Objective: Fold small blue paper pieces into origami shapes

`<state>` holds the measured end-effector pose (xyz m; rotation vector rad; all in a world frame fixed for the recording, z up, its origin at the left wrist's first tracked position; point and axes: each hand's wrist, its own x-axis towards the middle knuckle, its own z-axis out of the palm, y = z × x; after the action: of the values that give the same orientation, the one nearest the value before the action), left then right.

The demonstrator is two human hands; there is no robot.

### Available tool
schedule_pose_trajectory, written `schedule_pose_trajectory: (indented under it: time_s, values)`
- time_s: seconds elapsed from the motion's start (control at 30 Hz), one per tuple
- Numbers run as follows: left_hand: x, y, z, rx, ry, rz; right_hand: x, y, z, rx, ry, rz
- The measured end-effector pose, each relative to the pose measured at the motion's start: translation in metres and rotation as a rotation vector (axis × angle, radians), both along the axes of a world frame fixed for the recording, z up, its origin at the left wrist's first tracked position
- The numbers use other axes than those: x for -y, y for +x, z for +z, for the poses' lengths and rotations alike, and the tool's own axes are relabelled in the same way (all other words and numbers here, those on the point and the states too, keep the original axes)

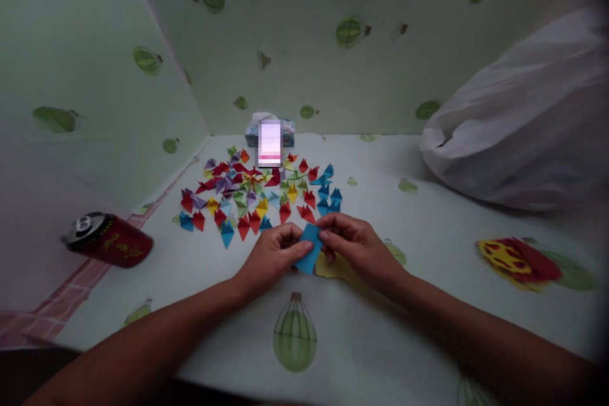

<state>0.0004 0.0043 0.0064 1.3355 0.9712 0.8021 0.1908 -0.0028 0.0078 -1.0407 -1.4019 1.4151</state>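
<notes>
A small folded piece of blue paper (308, 254) is held between my two hands above the table. My left hand (276, 248) pinches its left side, with the thumb lying on the front face. At the upper right edge, my right hand (354, 244) grips it between thumb and fingers. Something yellow (335, 268) lies under my right hand; part of it is covered, and I cannot tell what it is. Just beyond my hands, many folded paper cranes (261, 206) in red, blue, yellow, green and purple are spread over the tabletop.
A lit phone (269, 143), its screen blurred, leans against a tissue box (288, 132) at the back. On the left a red drink can (117, 242) lies tipped over. A large white plastic bag (514, 120) and a red and yellow item (516, 260) are on the right.
</notes>
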Motion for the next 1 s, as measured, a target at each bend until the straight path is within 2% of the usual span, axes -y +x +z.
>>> schedule_pose_trajectory:
  time_s: [0.1, 0.17, 0.27, 0.4, 0.47, 0.57, 0.73, 0.9, 1.0]
  values:
    - [0.001, 0.001, -0.002, 0.081, -0.042, 0.106, 0.003, -0.004, -0.002, -0.047, -0.002, -0.016]
    - [0.002, 0.002, -0.004, 0.121, -0.028, 0.15, 0.005, -0.007, -0.004, -0.027, -0.038, 0.03]
    - [0.003, 0.003, -0.004, 0.127, -0.022, 0.123, 0.007, -0.008, -0.006, 0.034, -0.045, 0.069]
    - [0.004, 0.003, -0.001, 0.005, -0.009, 0.008, 0.006, -0.005, -0.005, 0.124, 0.055, -0.062]
    - [0.003, 0.002, 0.001, -0.032, 0.013, -0.023, 0.005, -0.004, -0.005, 0.168, 0.08, -0.041]
    - [0.0, 0.001, 0.002, -0.066, 0.068, 0.002, 0.004, -0.004, -0.007, 0.199, 0.081, 0.025]
    - [-0.003, -0.001, 0.001, -0.056, 0.102, 0.135, 0.003, -0.006, -0.013, 0.01, -0.083, 0.018]
    - [-0.004, 0.0, 0.0, -0.087, 0.044, 0.039, 0.002, -0.005, -0.009, 0.061, -0.037, -0.057]
    - [-0.003, 0.0, 0.001, -0.066, 0.021, 0.047, 0.002, -0.005, -0.006, 0.045, -0.034, -0.079]
